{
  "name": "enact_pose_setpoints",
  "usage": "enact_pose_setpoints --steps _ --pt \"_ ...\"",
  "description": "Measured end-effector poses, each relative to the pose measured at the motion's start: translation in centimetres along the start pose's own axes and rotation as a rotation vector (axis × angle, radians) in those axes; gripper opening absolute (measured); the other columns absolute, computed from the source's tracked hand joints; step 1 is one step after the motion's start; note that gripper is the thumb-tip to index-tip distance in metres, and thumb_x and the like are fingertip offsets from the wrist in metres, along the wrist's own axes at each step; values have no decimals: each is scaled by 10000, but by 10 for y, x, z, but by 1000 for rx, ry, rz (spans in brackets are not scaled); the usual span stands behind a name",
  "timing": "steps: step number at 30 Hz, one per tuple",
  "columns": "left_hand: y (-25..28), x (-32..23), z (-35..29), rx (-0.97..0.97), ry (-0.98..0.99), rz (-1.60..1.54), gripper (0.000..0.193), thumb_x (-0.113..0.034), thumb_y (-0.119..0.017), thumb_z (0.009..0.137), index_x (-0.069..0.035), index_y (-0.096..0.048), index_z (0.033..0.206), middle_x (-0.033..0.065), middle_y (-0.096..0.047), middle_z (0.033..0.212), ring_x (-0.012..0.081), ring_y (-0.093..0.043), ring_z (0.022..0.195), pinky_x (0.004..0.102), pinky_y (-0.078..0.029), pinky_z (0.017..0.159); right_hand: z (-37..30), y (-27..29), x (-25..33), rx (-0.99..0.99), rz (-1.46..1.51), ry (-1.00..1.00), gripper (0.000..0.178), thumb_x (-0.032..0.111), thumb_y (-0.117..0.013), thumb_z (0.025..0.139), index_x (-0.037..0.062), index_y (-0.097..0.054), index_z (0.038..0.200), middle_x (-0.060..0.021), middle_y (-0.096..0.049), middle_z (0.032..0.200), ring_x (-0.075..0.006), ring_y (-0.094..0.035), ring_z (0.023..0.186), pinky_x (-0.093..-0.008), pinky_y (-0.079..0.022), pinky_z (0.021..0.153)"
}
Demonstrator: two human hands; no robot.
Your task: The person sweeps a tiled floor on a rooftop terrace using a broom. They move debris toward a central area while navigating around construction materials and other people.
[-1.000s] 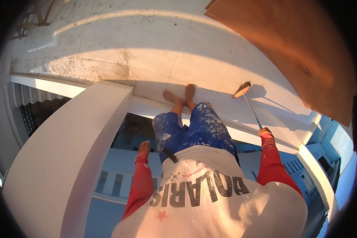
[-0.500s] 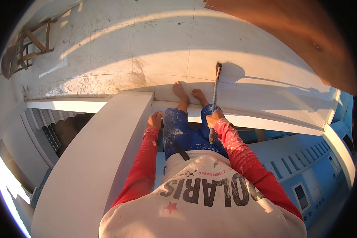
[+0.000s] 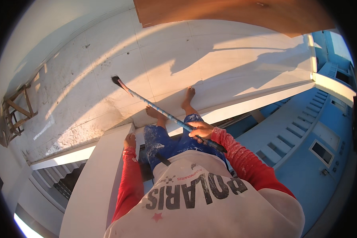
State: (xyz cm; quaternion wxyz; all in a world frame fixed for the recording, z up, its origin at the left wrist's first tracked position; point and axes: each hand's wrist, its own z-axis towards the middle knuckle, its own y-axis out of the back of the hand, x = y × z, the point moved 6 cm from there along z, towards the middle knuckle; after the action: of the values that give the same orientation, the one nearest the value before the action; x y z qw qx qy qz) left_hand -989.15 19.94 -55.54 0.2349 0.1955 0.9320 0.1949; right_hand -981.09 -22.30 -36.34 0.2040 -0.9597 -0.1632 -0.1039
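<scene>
My right hand (image 3: 202, 131) is closed around the handle of a long-handled brush (image 3: 158, 110), close to its rear end. The handle is wrapped in blue and white. It slants forward and left past my knees, and its dark bristle head (image 3: 116, 80) is over the pale floor; whether it touches cannot be told. My left hand (image 3: 129, 141) is low at my left side, beside the white beam (image 3: 95, 174), with its fingers curled together. Anything inside those fingers is hidden.
My bare feet (image 3: 189, 95) stand on the tiled floor (image 3: 166, 51) near its edge. A wooden stool-like frame (image 3: 16, 113) stands far left. A brown panel (image 3: 234, 14) juts in at the top. Below the ledge (image 3: 258, 97), a blue building (image 3: 305, 158) shows on the right.
The brush has swung from pointing straight ahead to pointing forward and left, its head leaving the shadow. My view has turned right, and my feet have shifted position.
</scene>
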Motion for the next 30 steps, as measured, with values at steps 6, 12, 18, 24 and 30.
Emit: enact_pose_setpoints --steps 6,12,18,24,30 --pt "2 7 -121 -95 215 648 394 -354 -518 831 -60 -665 1048 220 -644 1082 395 -599 1044 456 -466 914 -214 233 -123 -537 56 -191 638 100 -571 854 12 -315 1432 -32 -523 620 -114 -494 457 -281 -438 431" --pt "-69 -66 -172 172 355 834 422 -374 -504 845 -42 -654 1058 240 -632 1093 409 -577 1073 469 -440 944 -170 514 -225 -917 -374 -591 178 53 -496 826 -45 -639 863 -121 -597 581 -234 -602 497 -356 -472 450" --pt "-48 -129 -151 -194 95 782 354 -376 -560 837 -97 -672 1025 168 -688 977 370 -636 969 443 -487 871 -22 546 -170 -885 -104 -512 210 127 -486 812 -1 -625 720 -121 -600 576 -230 -610 506 -379 -477 459" --pt "-43 -132 -133 13 267 1065 382 -381 -517 845 -124 -641 1098 176 -656 1084 379 -605 1042 470 -476 882 57 244 -19 -617 -438 -181 234 204 -638 773 -21 -700 795 -152 -709 792 -260 -697 864 -335 -531 801" --pt "-74 -203 -76 -135 75 759 385 -400 -531 821 -131 -670 1059 187 -662 1061 372 -620 1018 468 -483 875 96 15 92 121 -879 143 245 236 -582 838 81 -715 974 -162 -699 937 -310 -675 862 -403 -507 744"
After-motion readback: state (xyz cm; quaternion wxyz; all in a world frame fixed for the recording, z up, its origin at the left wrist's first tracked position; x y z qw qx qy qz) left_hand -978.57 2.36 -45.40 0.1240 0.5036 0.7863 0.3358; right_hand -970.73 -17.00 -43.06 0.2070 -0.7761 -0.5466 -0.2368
